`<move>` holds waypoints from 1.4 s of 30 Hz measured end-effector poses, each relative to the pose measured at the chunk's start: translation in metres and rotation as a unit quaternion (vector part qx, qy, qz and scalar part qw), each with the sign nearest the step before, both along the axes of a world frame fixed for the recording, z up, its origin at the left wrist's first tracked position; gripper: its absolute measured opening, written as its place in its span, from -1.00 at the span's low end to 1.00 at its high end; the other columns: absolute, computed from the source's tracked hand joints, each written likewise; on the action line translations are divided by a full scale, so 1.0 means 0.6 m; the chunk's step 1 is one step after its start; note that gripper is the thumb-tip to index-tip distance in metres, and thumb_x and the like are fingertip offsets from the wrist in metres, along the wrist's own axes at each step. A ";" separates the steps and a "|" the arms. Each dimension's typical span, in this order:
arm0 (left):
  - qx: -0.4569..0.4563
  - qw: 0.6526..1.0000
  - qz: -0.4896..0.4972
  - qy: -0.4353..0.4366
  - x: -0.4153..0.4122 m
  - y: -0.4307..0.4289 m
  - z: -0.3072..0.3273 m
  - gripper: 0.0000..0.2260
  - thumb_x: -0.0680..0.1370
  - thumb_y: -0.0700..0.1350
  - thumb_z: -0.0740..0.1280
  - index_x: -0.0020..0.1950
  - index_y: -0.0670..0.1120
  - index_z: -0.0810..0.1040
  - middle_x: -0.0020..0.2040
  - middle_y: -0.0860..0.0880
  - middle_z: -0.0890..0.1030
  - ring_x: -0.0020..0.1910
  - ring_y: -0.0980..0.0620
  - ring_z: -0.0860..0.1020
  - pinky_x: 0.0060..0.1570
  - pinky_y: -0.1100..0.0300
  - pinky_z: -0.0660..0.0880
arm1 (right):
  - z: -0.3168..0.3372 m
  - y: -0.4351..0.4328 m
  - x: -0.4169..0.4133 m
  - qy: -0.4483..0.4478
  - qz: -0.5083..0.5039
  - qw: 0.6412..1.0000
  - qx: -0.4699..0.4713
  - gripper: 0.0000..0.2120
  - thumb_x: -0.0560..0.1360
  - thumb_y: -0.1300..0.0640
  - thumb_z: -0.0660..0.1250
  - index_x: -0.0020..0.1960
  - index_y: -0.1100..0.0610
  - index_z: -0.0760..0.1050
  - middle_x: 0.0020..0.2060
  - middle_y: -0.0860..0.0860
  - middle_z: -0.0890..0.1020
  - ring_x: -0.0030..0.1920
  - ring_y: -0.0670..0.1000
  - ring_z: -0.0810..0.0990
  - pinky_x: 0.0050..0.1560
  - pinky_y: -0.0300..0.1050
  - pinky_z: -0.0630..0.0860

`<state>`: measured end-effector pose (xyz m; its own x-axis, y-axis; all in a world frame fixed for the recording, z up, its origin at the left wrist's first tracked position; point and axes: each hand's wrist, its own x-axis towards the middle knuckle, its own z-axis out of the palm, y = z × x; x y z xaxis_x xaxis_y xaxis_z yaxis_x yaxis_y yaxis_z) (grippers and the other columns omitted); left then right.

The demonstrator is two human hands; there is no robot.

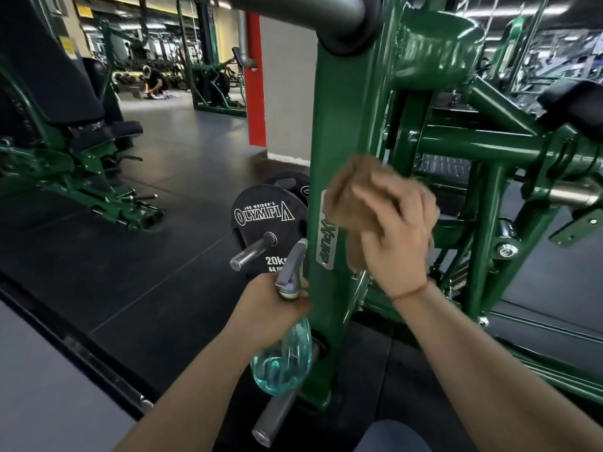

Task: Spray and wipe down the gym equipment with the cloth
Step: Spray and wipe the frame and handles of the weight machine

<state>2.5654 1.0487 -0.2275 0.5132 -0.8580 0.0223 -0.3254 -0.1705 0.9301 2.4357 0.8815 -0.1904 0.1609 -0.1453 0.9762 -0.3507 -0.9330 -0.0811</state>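
Observation:
A green steel upright [339,132] of a weight machine stands right in front of me. My right hand [394,230] holds a brown cloth [352,197] against the upright's right side, beside its silver name plate [327,236]; the hand and cloth are motion-blurred. My left hand [270,308] grips the neck of a clear blue spray bottle [284,357] with a grey trigger head, low and just left of the upright. The bottle holds some blue liquid.
A black 20 kg plate [261,220] sits on a steel peg left of the upright. A padded roller [306,11] crosses overhead. More green frame tubes [483,148] fill the right. Another green machine [81,177] stands on the dark floor at left; a person crouches far back.

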 end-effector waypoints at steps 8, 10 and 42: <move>-0.005 0.999 0.033 -0.004 0.011 0.003 -0.013 -0.92 0.46 -0.28 0.41 -0.07 -0.26 0.59 -0.28 -0.22 0.58 -0.37 0.01 0.42 -0.37 0.14 0.37 | 0.013 -0.002 0.094 0.183 -0.210 0.955 -0.102 -0.38 0.42 0.10 0.33 0.48 -0.09 0.41 0.52 -0.02 0.36 0.52 0.20 0.24 0.42 0.41 0.14; 0.000 0.999 0.051 0.006 0.014 0.005 -0.017 -0.87 0.45 -0.28 0.40 -0.08 -0.33 0.54 -0.37 -0.12 0.45 -0.39 0.02 0.35 -0.43 0.19 0.30 | -0.056 -0.008 0.087 0.238 -0.200 0.940 -0.142 -0.44 0.44 0.16 0.30 0.44 -0.05 0.46 0.51 -0.07 0.39 0.52 0.16 0.29 0.44 0.39 0.12; -0.045 0.998 0.027 -0.022 0.012 -0.011 0.071 -0.87 0.42 -0.29 0.46 -0.05 -0.24 0.62 -0.39 0.01 0.48 -0.46 0.10 0.38 -0.46 0.27 0.34 | -0.130 0.005 0.038 0.170 0.010 0.985 0.000 -0.61 0.23 0.30 0.40 -0.03 -0.03 0.71 0.06 -0.15 0.66 0.24 0.06 0.48 0.18 0.16 0.31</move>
<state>2.5727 1.0423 -0.1852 0.5548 -0.8230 0.1224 -0.3598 -0.1047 0.9272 2.4587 0.8842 -0.2682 0.4811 -0.1389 0.8656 -0.3386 -0.9402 0.0373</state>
